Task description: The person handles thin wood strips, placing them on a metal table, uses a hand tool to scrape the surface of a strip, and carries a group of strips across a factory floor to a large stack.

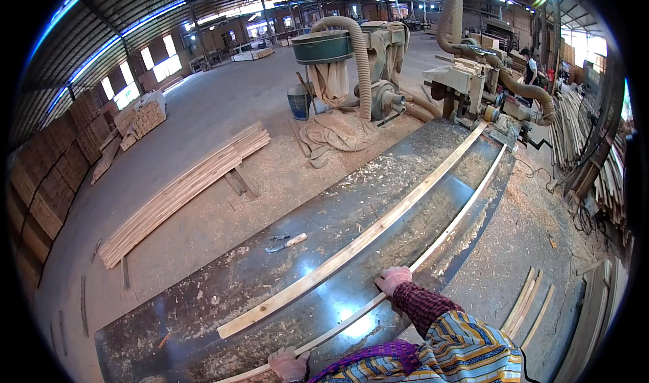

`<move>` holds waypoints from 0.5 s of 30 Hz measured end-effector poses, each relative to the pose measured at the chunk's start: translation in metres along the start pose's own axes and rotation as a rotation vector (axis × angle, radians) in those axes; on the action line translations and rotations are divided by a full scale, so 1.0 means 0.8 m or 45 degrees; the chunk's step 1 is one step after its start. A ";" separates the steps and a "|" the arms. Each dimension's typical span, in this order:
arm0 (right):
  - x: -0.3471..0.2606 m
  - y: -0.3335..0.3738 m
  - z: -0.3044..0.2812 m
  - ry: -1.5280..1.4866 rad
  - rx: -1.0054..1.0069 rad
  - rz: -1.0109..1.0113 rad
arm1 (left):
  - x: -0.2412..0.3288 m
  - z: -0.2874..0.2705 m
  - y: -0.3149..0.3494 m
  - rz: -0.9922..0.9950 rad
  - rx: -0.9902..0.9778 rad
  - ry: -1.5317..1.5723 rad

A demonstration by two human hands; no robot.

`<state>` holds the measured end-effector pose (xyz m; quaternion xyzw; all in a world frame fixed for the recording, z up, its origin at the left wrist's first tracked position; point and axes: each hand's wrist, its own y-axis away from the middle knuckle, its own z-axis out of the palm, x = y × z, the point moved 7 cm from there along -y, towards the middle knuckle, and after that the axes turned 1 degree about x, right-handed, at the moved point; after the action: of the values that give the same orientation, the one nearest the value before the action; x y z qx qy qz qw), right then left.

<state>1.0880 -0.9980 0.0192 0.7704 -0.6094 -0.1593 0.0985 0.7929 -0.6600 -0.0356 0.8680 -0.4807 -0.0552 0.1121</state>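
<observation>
Right grip (pixel 393 279) on narrow strip (pixel 346 323)

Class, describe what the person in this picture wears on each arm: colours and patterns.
Behind the right hand is a dark maroon checked cuff, then a loose striped sleeve in blue, yellow and pale grey. The arm of the left hand shows purple patterned fabric beside similar stripes. No markings can be made out.
</observation>
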 end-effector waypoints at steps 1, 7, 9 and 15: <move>0.001 0.000 0.000 -0.008 0.009 0.000 | 0.001 -0.002 0.000 -0.005 0.001 -0.005; -0.003 0.002 -0.004 -0.007 0.008 -0.008 | 0.000 -0.005 0.004 0.005 0.106 0.070; -0.001 0.001 -0.002 -0.007 0.012 -0.002 | 0.004 -0.017 0.012 0.033 0.220 0.135; 0.000 0.000 -0.004 0.026 0.052 -0.018 | 0.006 -0.013 0.013 0.140 0.346 0.291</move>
<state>1.0891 -0.9981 0.0224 0.7781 -0.6060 -0.1395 0.0879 0.7887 -0.6680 -0.0228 0.8482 -0.5145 0.1155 0.0504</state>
